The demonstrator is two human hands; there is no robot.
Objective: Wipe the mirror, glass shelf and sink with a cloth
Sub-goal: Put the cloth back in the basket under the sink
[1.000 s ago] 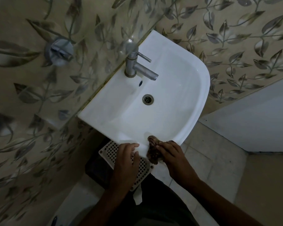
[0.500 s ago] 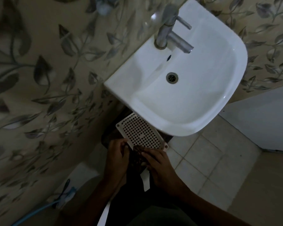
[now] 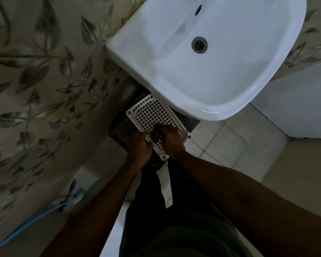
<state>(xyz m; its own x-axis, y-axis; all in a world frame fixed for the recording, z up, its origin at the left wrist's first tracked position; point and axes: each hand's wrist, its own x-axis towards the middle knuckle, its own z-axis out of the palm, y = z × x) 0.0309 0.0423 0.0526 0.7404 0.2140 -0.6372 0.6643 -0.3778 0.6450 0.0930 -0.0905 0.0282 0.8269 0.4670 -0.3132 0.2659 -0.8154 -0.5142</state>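
Observation:
The white sink (image 3: 220,101) fills the top right, its drain (image 3: 199,44) in the bowl; the tap, mirror and glass shelf are out of view. Below the sink's front rim lies a white perforated grid panel (image 3: 150,112). Both my hands are over its near end. My right hand (image 3: 170,140) holds the dark bunched cloth (image 3: 157,133) against the panel. My left hand (image 3: 140,148) sits beside it with fingers curled at the cloth and the panel's edge; which of the two it holds is too dark to tell.
A leaf-patterned tiled wall (image 3: 44,89) runs along the left. A dark box (image 3: 122,130) sits under the grid panel. A blue hose (image 3: 35,219) lies at lower left. Pale floor tiles (image 3: 226,145) and a white wall panel (image 3: 295,108) are on the right.
My hands left the sink's front rim and came down with the cloth over the grid panel. The view tilted downward, so the tap left the frame.

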